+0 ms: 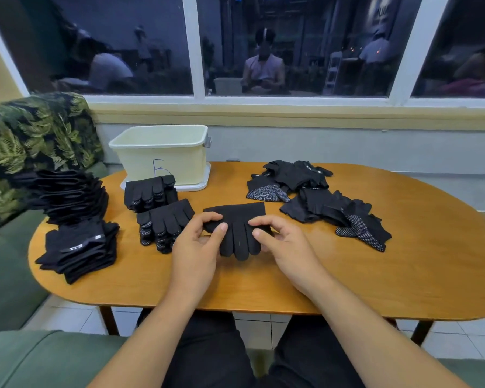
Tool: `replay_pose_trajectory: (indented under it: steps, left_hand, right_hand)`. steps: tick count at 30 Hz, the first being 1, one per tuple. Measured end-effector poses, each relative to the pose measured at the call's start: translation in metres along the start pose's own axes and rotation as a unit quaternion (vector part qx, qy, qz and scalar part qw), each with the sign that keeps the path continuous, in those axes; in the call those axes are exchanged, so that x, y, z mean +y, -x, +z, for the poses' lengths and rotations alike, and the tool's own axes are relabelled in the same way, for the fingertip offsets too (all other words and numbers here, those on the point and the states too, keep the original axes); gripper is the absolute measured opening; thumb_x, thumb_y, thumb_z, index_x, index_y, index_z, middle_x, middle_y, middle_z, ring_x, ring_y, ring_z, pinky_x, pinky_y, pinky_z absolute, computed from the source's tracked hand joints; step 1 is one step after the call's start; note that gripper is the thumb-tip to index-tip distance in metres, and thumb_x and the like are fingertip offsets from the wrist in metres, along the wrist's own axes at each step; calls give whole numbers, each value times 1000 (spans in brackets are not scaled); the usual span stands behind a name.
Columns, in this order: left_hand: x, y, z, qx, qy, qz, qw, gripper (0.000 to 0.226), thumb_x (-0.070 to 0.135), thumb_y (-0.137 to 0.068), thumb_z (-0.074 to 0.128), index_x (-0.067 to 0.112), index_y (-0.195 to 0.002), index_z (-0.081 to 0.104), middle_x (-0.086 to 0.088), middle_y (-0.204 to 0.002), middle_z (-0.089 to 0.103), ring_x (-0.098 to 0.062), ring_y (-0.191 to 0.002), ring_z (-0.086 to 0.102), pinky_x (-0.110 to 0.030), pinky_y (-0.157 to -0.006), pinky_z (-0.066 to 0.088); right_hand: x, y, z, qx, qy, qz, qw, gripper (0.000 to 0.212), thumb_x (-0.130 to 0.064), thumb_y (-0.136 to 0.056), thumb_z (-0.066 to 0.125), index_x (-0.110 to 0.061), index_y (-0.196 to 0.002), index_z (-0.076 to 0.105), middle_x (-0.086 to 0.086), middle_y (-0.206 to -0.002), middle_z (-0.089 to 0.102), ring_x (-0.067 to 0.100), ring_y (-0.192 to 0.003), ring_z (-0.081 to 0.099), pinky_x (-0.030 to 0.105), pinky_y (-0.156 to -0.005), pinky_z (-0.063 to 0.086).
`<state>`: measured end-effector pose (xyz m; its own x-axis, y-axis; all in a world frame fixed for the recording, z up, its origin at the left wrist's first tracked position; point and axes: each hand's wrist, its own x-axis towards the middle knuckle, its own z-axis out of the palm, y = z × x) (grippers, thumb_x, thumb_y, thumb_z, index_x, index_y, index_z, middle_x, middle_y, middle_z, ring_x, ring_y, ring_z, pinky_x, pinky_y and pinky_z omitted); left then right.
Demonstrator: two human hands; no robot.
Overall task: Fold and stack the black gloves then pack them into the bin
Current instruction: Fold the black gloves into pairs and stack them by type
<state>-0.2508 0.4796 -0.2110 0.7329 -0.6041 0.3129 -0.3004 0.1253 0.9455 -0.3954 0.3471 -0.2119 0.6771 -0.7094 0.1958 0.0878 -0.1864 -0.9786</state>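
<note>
- Wooden bench [263,284] carries one black glove [237,231] at its middle, fingertips toward the person.
- At back left stands the bin [163,155]; its near wall hides the inside.
- Both hands cover the glove's side edges.
- Curled fingers of the left hand [198,243] pinch the glove's left edge.
- Likewise the right hand [282,243] pinches its right edge.

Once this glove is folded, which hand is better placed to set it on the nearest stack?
Probably the left hand: the nearest stack lies just beside it, while the right hand would have to cross over the glove.
</note>
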Motion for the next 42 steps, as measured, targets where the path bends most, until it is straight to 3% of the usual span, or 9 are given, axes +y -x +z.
replay_pose_trajectory:
  steps: [10, 13, 17, 20, 24, 30, 35, 39, 42]
  left_hand:
    - [32, -23, -75, 60, -22, -7, 998, 25, 21, -105, 67, 29, -128, 70, 12, -92, 80, -11, -90, 78, -35, -78, 66]
    - [33, -47, -98, 70, -71, -32, 994, 34, 25, -103, 69, 30, -137, 66, 12, -92, 78, -10, -84, 78, -37, -82, 65]
    - [18, -73, -117, 58, -109, -96, 988, 47, 29, -101, 72, 25, -146, 61, 5, -123, 69, -6, -77, 77, -44, -89, 64]
    - [6, -80, -122, 45, -133, -118, 983, 49, 31, -100, 71, 23, -147, 61, 5, -112, 73, -11, -90, 75, -38, -86, 63]
    - [-2, -80, -122, 44, -185, -125, 974, 44, 32, -102, 66, 25, -145, 62, 1, -98, 75, -15, -92, 71, -35, -76, 56]
    - [-8, -78, -124, 47, -213, -122, 968, 44, 35, -101, 64, 28, -144, 63, 0, -128, 70, -19, -113, 67, -40, -96, 56]
    - [-3, -82, -121, 48, -237, -106, 964, 47, 34, -102, 64, 23, -148, 62, 1, -140, 65, -12, -104, 63, -34, -89, 51]
    - [-1, -80, -117, 38, -258, -121, 958, 51, 33, -101, 65, 20, -150, 58, 1, -137, 64, -7, -93, 61, -30, -81, 47]
    - [-1, -78, -116, 41, -324, -94, 940, 49, 37, -102, 63, 27, -149, 54, -2, -136, 56, -18, -106, 60, -32, -81, 48]
  right_hand:
    - [-47, -57, 79, -46, -22, 1, 999, 20, -7, -103, 65, -15, -117, 79, 1, -114, 77, 6, -96, 73, 23, -80, 60]
    - [-55, -86, 107, -72, -14, 39, 997, 20, -15, -106, 64, -19, -118, 79, 3, -119, 77, 16, -107, 73, 31, -85, 63]
    - [-55, -108, 134, -88, 15, 94, 991, 21, -19, -108, 59, -17, -117, 78, 1, -114, 76, 16, -102, 73, 26, -78, 62]
    - [-52, -110, 143, -90, 51, 129, 986, 21, -19, -108, 56, -18, -112, 77, -1, -103, 75, 13, -76, 73, 23, -68, 59]
    - [-47, -109, 147, -88, 66, 149, 983, 24, -15, -107, 53, -19, -114, 76, -1, -101, 73, 14, -71, 71, 23, -65, 55]
    - [-47, -106, 150, -95, 75, 145, 982, 22, -14, -106, 54, -22, -109, 74, -4, -106, 72, 13, -72, 75, 24, -68, 56]
    - [-49, -106, 149, -97, 47, 162, 981, 21, -12, -105, 55, -21, -102, 74, 1, -106, 74, 15, -73, 76, 25, -69, 57]
    - [-47, -109, 145, -101, 57, 175, 978, 24, -13, -105, 57, -18, -124, 71, 3, -115, 69, 17, -72, 76, 24, -65, 58]
    - [-48, -109, 135, -87, 67, 169, 979, 28, -12, -106, 53, -20, -130, 66, 2, -123, 63, 18, -72, 78, 26, -66, 60]
